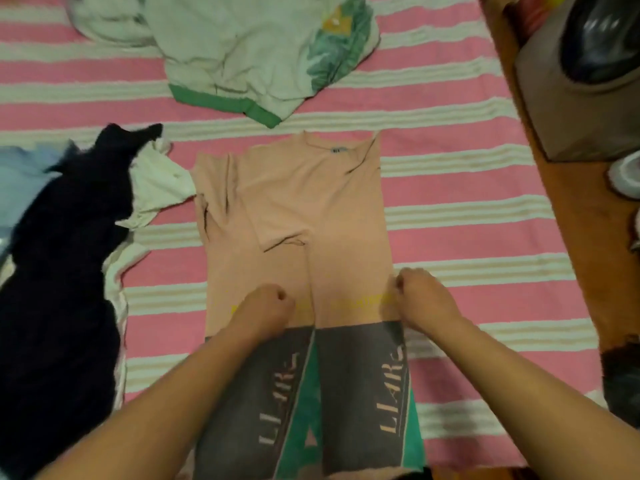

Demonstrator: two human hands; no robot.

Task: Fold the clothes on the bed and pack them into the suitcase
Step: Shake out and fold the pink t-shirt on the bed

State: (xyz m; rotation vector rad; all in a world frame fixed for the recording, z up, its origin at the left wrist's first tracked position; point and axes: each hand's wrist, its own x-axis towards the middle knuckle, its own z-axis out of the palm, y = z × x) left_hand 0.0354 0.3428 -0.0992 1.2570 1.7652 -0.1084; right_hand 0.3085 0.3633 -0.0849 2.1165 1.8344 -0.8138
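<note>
Peach shirt lying folded lengthwise in the middle of the striped bed.

The bed [467, 209] is showing free sheet right of the peach shirt [294, 202]; a dark garment [62, 271] is crowding the left edge, a white-green shirt [249, 53] lying at the top. The left hand [266, 310] and right hand [426, 296], fingers curled, are pinching the shirt's cloth at centre and right edge.

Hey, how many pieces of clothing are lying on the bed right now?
5 visible: peach T-shirt centre, under both hands; white-and-green shirt at the top; dark garment left, over a white one; light blue one at the far left. More may be hidden underneath.
</note>
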